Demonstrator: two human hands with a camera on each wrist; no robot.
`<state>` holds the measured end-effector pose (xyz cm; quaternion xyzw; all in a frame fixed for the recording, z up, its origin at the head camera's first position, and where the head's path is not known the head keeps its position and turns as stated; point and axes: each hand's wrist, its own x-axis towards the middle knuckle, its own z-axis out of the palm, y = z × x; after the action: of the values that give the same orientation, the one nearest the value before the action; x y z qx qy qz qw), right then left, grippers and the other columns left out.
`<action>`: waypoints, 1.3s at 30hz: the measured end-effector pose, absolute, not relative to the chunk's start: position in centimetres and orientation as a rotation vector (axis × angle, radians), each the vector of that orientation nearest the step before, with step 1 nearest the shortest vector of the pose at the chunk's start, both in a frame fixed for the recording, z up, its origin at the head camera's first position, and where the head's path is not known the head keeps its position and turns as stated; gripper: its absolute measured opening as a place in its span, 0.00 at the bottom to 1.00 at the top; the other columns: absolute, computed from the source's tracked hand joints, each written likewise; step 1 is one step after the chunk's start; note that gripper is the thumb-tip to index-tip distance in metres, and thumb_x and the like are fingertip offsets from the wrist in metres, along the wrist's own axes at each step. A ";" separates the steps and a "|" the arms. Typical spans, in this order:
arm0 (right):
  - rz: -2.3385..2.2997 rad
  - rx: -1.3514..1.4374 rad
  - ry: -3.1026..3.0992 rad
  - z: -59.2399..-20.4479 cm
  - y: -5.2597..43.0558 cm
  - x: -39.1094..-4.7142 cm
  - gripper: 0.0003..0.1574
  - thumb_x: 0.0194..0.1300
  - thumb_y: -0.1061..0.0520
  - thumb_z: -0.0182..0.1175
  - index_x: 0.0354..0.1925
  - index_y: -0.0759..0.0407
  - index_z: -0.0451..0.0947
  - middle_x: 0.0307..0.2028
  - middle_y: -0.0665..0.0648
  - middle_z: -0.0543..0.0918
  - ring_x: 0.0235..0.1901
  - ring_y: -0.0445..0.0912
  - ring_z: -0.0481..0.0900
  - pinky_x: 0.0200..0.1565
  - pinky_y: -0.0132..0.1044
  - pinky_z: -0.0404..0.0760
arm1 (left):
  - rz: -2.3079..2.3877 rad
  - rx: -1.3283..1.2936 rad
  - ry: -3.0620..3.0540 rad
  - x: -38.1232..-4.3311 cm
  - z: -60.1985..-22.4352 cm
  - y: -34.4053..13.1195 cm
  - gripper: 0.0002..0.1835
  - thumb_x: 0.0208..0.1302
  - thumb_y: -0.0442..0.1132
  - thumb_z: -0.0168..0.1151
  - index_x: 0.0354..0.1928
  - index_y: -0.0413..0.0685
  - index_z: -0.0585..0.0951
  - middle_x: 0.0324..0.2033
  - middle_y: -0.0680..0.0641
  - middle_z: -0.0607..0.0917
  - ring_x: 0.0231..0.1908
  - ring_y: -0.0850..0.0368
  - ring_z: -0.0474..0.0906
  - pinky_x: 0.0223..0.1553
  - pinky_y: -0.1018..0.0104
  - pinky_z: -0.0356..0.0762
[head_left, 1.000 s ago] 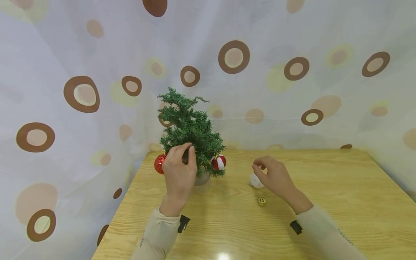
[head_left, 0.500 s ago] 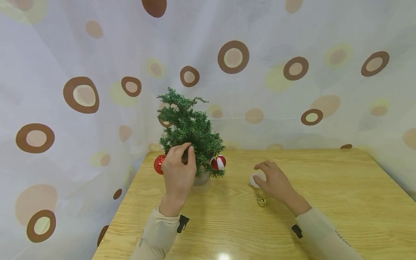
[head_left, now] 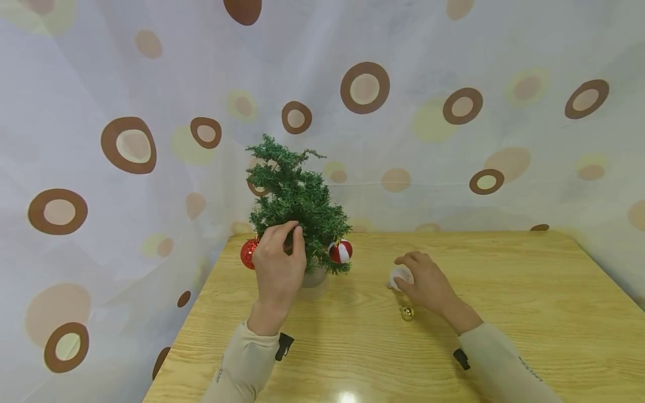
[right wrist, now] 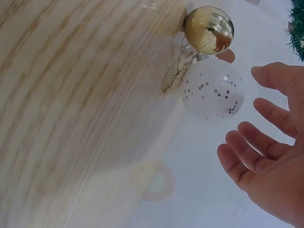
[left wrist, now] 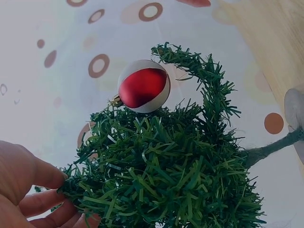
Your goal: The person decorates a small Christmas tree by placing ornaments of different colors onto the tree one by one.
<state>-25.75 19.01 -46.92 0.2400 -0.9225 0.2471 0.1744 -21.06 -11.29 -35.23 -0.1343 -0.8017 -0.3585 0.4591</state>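
Note:
My left hand (head_left: 277,263) pinches a branch tip of a small artificial Christmas tree (head_left: 297,196), thumb and forefinger on the green needles in the left wrist view. A red-and-white bauble (left wrist: 144,86) hangs from the tree. Left of that hand hangs a red glitter bauble (head_left: 248,254), partly covered by the hand. On the table my right hand (head_left: 427,281) curves loosely over a clear white bauble with sequins (right wrist: 212,90). The right wrist view shows its fingers spread and apart from the bauble. A gold bauble (right wrist: 207,29) with a gold string lies beside the white one.
The wooden table (head_left: 529,291) carries the tree's grey pot (head_left: 313,280) at left. A white curtain (head_left: 403,45) with brown rings hangs behind and at both sides. A black wrist strap (head_left: 284,346) shows at the left sleeve.
The right hand has lowered slightly toward the white bauble, and its thumb and fingers have spread apart. The left hand has stayed at the tree branch.

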 end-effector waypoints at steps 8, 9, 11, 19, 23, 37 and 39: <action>0.663 0.670 -2.641 -47.3 19.1 -26.0 0.27 0.67 0.58 0.72 0.61 0.63 0.79 0.57 0.70 0.80 0.53 0.66 0.79 0.49 0.66 0.82 | -0.881 -0.332 -1.966 -21.1 -35.2 -11.2 0.10 0.74 0.32 0.65 0.47 0.32 0.89 0.39 0.36 0.89 0.29 0.48 0.85 0.30 0.54 0.86; 0.656 0.672 -2.641 -47.4 19.1 -26.0 0.27 0.67 0.58 0.72 0.62 0.63 0.79 0.57 0.70 0.80 0.53 0.66 0.79 0.49 0.66 0.82 | -0.879 -0.330 -1.969 -21.1 -35.3 -11.2 0.10 0.74 0.32 0.64 0.47 0.32 0.89 0.39 0.36 0.89 0.29 0.48 0.85 0.30 0.54 0.85; 0.644 0.672 -2.645 -47.6 19.2 -26.1 0.28 0.66 0.58 0.73 0.62 0.64 0.79 0.57 0.71 0.80 0.53 0.67 0.79 0.49 0.67 0.82 | -0.883 -0.324 -1.975 -21.0 -35.2 -11.2 0.10 0.74 0.32 0.65 0.47 0.32 0.89 0.40 0.36 0.89 0.29 0.47 0.85 0.30 0.54 0.85; 0.616 0.675 -2.689 -47.8 19.2 -26.1 0.29 0.65 0.59 0.74 0.61 0.65 0.80 0.56 0.71 0.80 0.52 0.67 0.80 0.49 0.68 0.81 | -0.880 -0.319 -1.979 -21.0 -35.3 -11.3 0.10 0.74 0.32 0.65 0.48 0.32 0.89 0.40 0.36 0.89 0.30 0.48 0.85 0.30 0.54 0.85; 0.596 0.678 -2.703 -48.0 19.2 -26.3 0.28 0.65 0.59 0.74 0.60 0.66 0.81 0.55 0.70 0.81 0.52 0.67 0.80 0.49 0.67 0.82 | -0.880 -0.327 -1.977 -21.0 -35.2 -11.3 0.10 0.74 0.33 0.65 0.48 0.32 0.89 0.40 0.36 0.89 0.30 0.47 0.85 0.31 0.54 0.85; 0.669 0.680 -2.740 -48.4 19.2 -26.4 0.29 0.65 0.61 0.74 0.62 0.69 0.79 0.55 0.69 0.82 0.54 0.66 0.80 0.52 0.60 0.84 | -0.872 -0.334 -1.972 -21.0 -35.3 -11.3 0.10 0.74 0.33 0.65 0.47 0.32 0.89 0.40 0.36 0.89 0.30 0.48 0.85 0.31 0.55 0.86; 0.686 0.675 -2.745 -48.4 19.2 -26.4 0.30 0.64 0.62 0.74 0.62 0.69 0.79 0.55 0.70 0.81 0.54 0.66 0.80 0.50 0.58 0.85 | -0.867 -0.334 -1.969 -21.1 -35.3 -11.3 0.10 0.74 0.32 0.65 0.47 0.32 0.89 0.40 0.36 0.89 0.30 0.48 0.85 0.31 0.56 0.85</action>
<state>-26.41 19.21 -48.42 0.2307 -0.9373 0.2341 0.1164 -21.06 -11.30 -35.31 -0.1360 -0.8014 -0.3528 0.4635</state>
